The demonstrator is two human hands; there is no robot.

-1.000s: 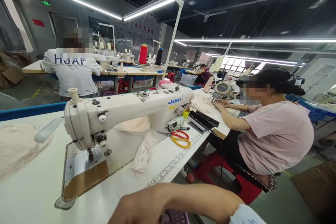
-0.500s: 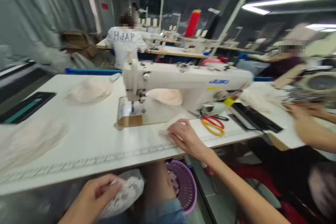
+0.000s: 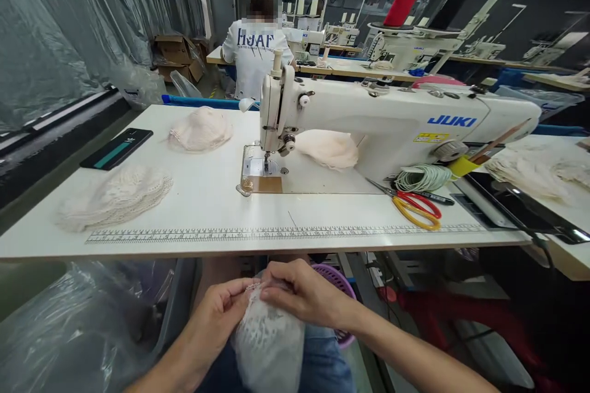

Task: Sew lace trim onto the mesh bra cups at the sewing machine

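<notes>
Over my lap hangs a piece of white lace fabric, held by its top edge below the table front. My left hand pinches that edge at the left between thumb and fingers. Close beside it, my right hand is closed on the same edge. Beyond them on the table stands a white sewing machine. A pale fabric cup lies under the machine's arm. To the left rest another pale cup and a stack of lace-edged pieces.
Scissors with red and yellow handles lie beside a coil of pale cord. A phone sits at the table's left. A printed ruler runs along the front edge. Below are a purple basket and clear plastic.
My right hand has left the tabletop and come down to the lace piece. My left hand has moved right with it, and the view has turned right and steadied.
</notes>
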